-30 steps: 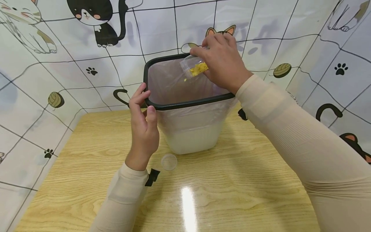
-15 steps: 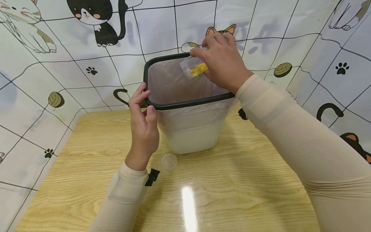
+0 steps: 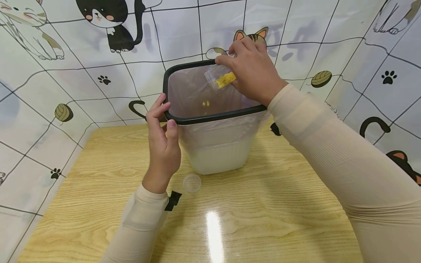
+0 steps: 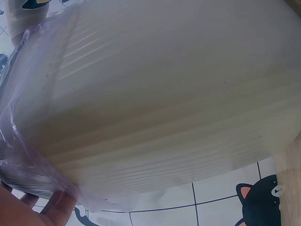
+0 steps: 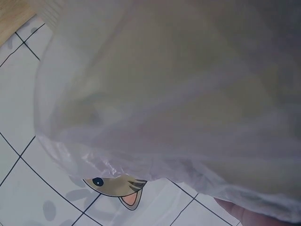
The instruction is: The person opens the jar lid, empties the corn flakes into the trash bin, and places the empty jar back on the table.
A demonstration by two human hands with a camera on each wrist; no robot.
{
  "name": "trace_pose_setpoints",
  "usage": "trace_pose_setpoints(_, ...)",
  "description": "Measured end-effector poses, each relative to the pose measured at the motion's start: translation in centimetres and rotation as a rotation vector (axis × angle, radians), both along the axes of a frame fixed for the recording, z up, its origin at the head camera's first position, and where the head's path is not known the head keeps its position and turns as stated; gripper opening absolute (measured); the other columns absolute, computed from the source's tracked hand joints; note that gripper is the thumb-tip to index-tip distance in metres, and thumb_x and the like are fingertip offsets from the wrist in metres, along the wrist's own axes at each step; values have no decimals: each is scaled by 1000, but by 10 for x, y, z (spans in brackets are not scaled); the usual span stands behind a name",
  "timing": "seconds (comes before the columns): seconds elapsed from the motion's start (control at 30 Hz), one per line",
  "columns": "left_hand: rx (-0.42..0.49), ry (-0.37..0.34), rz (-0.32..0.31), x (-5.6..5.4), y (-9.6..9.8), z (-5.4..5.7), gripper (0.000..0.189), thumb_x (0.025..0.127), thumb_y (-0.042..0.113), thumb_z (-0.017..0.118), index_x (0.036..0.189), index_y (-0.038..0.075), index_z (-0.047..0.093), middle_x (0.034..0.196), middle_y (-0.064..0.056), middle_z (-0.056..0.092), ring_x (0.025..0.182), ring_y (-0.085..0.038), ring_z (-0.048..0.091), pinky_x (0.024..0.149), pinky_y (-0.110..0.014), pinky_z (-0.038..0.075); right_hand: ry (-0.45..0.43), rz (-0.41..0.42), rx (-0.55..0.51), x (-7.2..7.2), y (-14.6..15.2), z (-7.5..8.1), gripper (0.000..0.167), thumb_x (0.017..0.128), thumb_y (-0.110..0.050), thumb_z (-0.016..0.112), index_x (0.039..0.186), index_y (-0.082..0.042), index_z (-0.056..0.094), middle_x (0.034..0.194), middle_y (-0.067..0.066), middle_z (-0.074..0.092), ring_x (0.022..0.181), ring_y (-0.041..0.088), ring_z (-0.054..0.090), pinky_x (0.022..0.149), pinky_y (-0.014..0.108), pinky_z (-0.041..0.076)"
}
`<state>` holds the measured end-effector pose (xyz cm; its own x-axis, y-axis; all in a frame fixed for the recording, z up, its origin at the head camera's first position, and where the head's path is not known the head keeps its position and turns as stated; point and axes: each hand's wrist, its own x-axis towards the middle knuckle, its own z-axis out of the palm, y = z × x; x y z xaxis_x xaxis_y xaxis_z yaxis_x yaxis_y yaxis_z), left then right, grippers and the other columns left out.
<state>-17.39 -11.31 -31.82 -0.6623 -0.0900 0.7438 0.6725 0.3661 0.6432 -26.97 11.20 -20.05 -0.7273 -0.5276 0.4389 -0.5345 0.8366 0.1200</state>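
Observation:
A white trash can with a black rim and a thin clear liner stands on the table. My left hand holds its front left corner, thumb in front and fingers along the side at the rim. Over the opening, my right hand grips a small clear plastic jar, tilted with its mouth down to the left. Yellow bits lie inside the jar, and a few loose yellow pieces show below it within the can. The palm hides the jar's base.
A round clear lid lies on the wood-grain table in front of the can. Behind and at both sides rises a white cat-print backdrop, close to the can's back.
More yellow pieces have dropped out of the jar and now appear lower inside the can. Both hands, the jar and the can stay nearly still.

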Motion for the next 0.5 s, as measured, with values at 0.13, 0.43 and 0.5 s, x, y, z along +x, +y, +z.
trace_pose_setpoints(0.13,-3,1,0,0,0,0,62,103,53,35,135,0,40,159,-1,34,142,-14,38,99,-34,48,-6,0,4,0,0,0,48,90,-7,70,136,-18,59,134,20,54,131,38,41,109,59,29)
trace_pose_setpoints(0.43,-6,1,1,0,1,0,61,104,52,35,135,0,40,159,-1,33,142,-14,38,99,-36,48,-5,8,10,0,0,1,49,89,-7,71,136,-18,59,134,20,54,131,39,41,109,58,29)
trace_pose_setpoints(0.5,-4,2,0,0,1,0,60,104,51,35,135,0,40,159,-2,33,142,-14,38,100,-36,48,-5,9,11,0,0,0,49,89,-7,71,136,-18,59,134,20,54,131,39,41,109,58,29)
